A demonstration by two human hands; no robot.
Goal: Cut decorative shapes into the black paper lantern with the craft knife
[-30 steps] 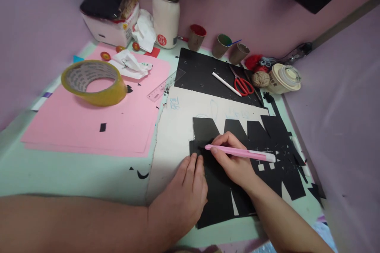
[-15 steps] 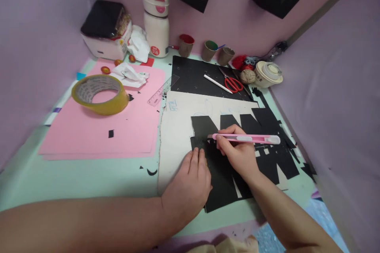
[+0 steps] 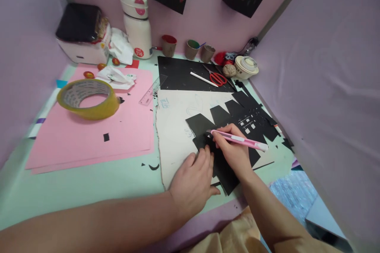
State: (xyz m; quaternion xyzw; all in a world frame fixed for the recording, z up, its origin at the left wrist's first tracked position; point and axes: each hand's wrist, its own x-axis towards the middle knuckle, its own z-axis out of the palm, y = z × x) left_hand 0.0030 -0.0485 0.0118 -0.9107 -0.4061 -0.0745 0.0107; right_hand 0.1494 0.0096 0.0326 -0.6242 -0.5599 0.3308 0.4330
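Observation:
In my right hand [image 3: 234, 150] is a pink utility knife [image 3: 242, 140], its blade tip at the black cut paper [image 3: 224, 170]. That paper has pointed flaps along its edges and small square holes toward the right. My left hand [image 3: 194, 178] lies on the near left part of the paper, fingertips close to the blade, thumb out to the side. Under the paper is a white board [image 3: 172, 126] with faint blue marks and a ragged left edge. The palm of my right hand hides part of the black paper.
Pink sheets [image 3: 130, 126] lie at the left with a yellow tape roll [image 3: 107, 106] on them. Behind the board are a black sheet [image 3: 175, 73], red-handled scissors [image 3: 218, 79], a white pen [image 3: 204, 79], paper cups [image 3: 192, 50] and a white bottle [image 3: 138, 35].
The black paper has turned counterclockwise on the board. Both hands remain at it, and my left thumb now sticks out more. The camera view has shifted, moving the background leftward.

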